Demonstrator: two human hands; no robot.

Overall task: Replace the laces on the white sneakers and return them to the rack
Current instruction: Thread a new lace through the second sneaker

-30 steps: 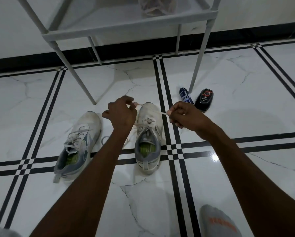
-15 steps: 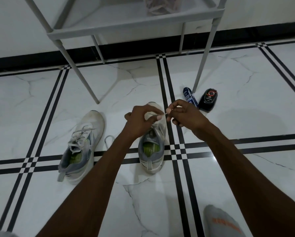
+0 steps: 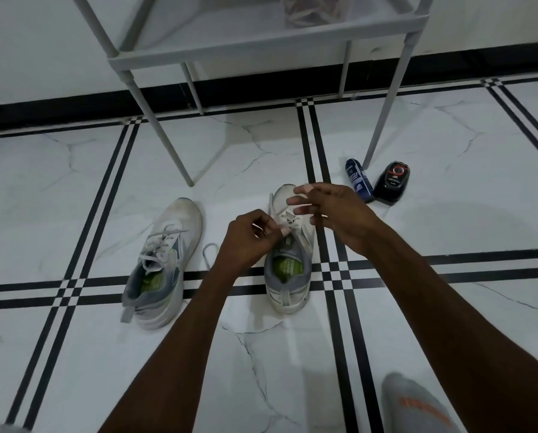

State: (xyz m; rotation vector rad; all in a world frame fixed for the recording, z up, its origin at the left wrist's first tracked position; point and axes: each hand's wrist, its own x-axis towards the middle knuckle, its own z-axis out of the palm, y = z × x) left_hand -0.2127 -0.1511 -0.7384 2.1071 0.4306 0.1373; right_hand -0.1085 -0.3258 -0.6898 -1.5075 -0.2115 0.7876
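Two white and grey sneakers stand on the tiled floor. The left sneaker (image 3: pixel 164 260) is laced. Over the tongue of the right sneaker (image 3: pixel 289 276), my left hand (image 3: pixel 249 239) pinches the white lace (image 3: pixel 285 221) at the eyelets. My right hand (image 3: pixel 333 214) hovers above that shoe's toe with its fingers spread and relaxed, nothing plainly held between them. A loose loop of lace (image 3: pixel 210 250) lies on the floor between the two shoes. The grey shoe rack (image 3: pixel 261 48) stands just behind, against the wall.
A blue spray can (image 3: pixel 358 179) and a black polish container (image 3: pixel 392 181) lie by the rack's right front leg (image 3: pixel 383 120). The left front leg (image 3: pixel 158 129) stands behind the left sneaker. A clear bag (image 3: pixel 311 10) sits on the shelf. My socked foot (image 3: pixel 414 404) shows at bottom right.
Both hands came together over the right sneaker after pulling the lace ends apart. My left hand dropped to the eyelets, and my right hand's fingers opened out from their pinch.
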